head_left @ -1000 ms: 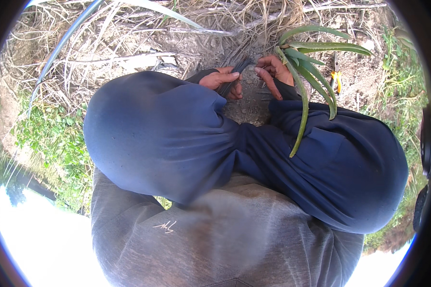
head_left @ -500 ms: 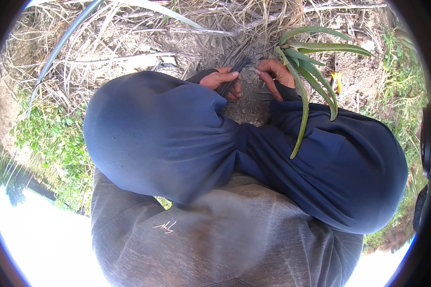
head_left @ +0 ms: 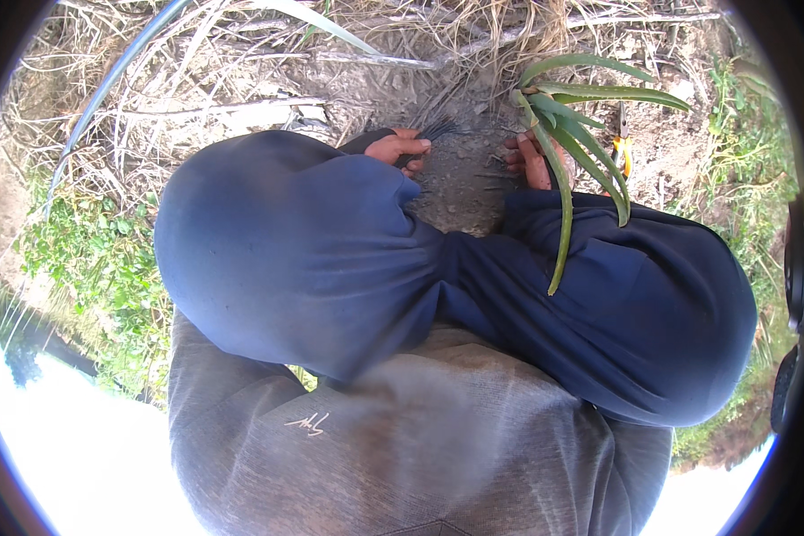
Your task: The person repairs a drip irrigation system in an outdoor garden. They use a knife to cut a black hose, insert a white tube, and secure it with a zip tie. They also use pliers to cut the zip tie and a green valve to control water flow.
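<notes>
My left hand (head_left: pixel 393 147) is closed on a bundle of thin dark strands (head_left: pixel 431 125), whose loose ends fan out toward the centre. Opposite it, my right hand (head_left: pixel 531 161) has curled fingers, partly behind the leaves of an aloe plant (head_left: pixel 579 96); what they hold, if anything, I cannot make out. Pliers (head_left: pixel 623 154) with orange handles lie on the soil just right of the plant, partly behind its leaves. A few more dark strands (head_left: pixel 496 176) show on the dirt between my hands.
My bent legs in dark blue cloth (head_left: pixel 277 250) fill the middle, with a grey top (head_left: pixel 402 438) below. Dry straw and twigs (head_left: pixel 241 62) cover the ground at the back. Green weeds (head_left: pixel 89 250) grow left and right, and a long narrow leaf (head_left: pixel 116 80) arches at upper left.
My left hand has drawn back slightly leftward with the bundle. My right hand has shifted right and its fingers have curled, going further behind the aloe leaves.
</notes>
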Demonstrator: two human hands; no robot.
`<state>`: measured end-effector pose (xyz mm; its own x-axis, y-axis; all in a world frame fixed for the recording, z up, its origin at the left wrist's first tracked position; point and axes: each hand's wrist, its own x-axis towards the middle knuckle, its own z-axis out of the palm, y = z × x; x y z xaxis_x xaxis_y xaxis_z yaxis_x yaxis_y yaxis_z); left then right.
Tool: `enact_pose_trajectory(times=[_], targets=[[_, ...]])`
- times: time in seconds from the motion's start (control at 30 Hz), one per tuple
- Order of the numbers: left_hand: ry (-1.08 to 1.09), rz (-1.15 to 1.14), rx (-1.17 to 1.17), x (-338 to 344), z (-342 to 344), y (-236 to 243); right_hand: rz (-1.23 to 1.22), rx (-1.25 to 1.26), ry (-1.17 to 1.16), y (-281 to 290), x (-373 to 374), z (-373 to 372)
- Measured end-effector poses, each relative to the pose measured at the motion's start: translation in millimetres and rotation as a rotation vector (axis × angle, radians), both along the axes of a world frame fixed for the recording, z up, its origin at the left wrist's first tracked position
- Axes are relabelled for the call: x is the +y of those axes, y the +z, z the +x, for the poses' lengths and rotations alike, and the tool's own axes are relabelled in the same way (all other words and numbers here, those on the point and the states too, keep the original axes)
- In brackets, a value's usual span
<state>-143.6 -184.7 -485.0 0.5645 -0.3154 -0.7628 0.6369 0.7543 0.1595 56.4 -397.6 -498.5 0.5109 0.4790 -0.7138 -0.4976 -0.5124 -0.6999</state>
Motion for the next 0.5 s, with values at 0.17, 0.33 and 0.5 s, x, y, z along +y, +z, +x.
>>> enact_pose_trajectory(times=[0.17, 0.33, 0.5], targets=[[-0.131, 0.147, -0.047, -1, 7, -7, -0.051, -0.019, -0.118, 5, -43, 15], [-0.391, 0.439, -0.333, -5, 14, -18, -0.134, -0.139, -0.245, 18, -78, 51], [-0.466, 0.52, -0.482, 23, 14, -7, -0.084, -0.432, -0.527, 71, -111, 121]])
